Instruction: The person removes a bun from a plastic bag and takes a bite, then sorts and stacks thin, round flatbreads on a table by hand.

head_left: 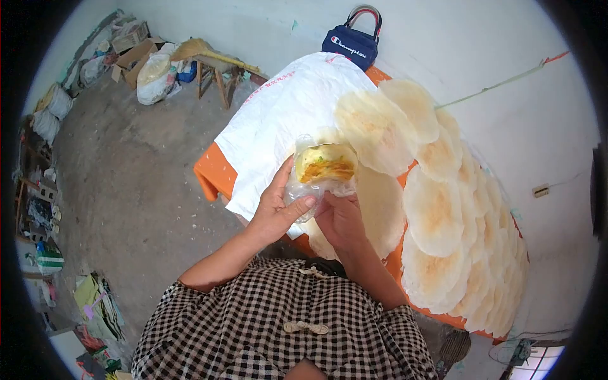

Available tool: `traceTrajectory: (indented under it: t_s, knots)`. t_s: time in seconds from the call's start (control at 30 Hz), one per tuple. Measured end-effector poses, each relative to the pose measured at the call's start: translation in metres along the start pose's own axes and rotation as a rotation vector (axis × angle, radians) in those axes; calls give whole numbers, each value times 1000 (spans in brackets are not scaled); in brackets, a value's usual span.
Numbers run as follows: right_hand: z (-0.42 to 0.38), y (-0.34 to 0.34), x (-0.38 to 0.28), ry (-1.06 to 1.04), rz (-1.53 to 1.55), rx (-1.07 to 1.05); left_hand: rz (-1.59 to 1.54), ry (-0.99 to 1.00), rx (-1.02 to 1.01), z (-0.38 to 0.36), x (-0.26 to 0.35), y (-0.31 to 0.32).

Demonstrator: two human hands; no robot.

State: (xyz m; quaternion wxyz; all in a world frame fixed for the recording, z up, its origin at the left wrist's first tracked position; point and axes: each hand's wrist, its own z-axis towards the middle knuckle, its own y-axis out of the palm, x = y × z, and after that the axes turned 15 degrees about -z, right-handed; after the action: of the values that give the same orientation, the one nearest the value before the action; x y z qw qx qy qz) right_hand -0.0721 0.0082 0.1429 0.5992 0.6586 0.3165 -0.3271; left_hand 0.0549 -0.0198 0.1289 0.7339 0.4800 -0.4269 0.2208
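Observation:
A stuffed bun (326, 158) with a pale top and an orange-brown filling with green bits shows at the mouth of a clear plastic bag (301, 193). My left hand (275, 206) is closed round the left side of the bag, thumb across its front. On the lower right, my right hand (342, 218) grips the bag under the bun, its fingertips partly hidden by the plastic. Beneath both hands lies a large thin round flatbread (383, 209) on the table.
Overlapping thin flatbreads (437, 215) cover the table's right side, over an orange cloth (212, 171). A white sheet (278, 107) lies at the back left. Behind it stands a navy bag (351, 45). A stool (215, 79) with a broom (202, 50) and cluttered bags line the far floor.

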Motion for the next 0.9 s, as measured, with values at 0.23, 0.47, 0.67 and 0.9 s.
traceTrajectory:
  t_s: [0.23,0.47,0.67,0.9]
  knots:
    - [-3,5,6,88,-241,-4,-299,51,94,0,-3,2]
    - [-7,29,-14,-56,-602,-191,-720,-61,87,3,16,-10]
    - [-4,30,-14,-465,-954,140,-621,-55,139,-1,33,-16]
    - [-8,12,-35,-119,-697,-271,-498,-156,41,-6,43,-14]
